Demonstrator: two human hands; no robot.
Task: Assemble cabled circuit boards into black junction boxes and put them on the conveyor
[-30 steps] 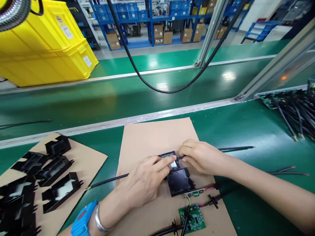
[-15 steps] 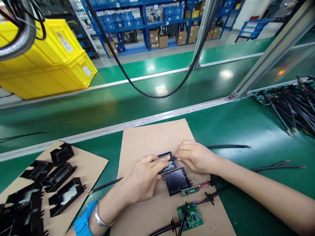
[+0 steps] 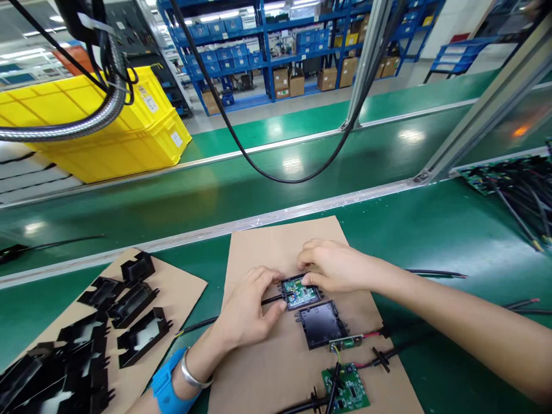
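Note:
A small black plastic case with a green circuit board inside lies on a cardboard sheet. My left hand grips its left end, thumb at the near corner and fingers at the far one, with a black cable passing between them. My right hand holds the far right edge, thumb over the rim and fingertips hidden behind. Just nearer lies a black lid-like part. A narrow circuit board touches its near edge, wired to a larger green board with black cables.
Several black plastic housings rest on another cardboard piece at left. A heap of cabled boards lies far right. A yellow bin stands behind, and a black cable hangs in a loop ahead. A metal rail crosses the bench.
My left fingers have lifted off the board and moved to the case's left end. My right hand has shifted from the cable side to the case's far edge. The view has tilted slightly.

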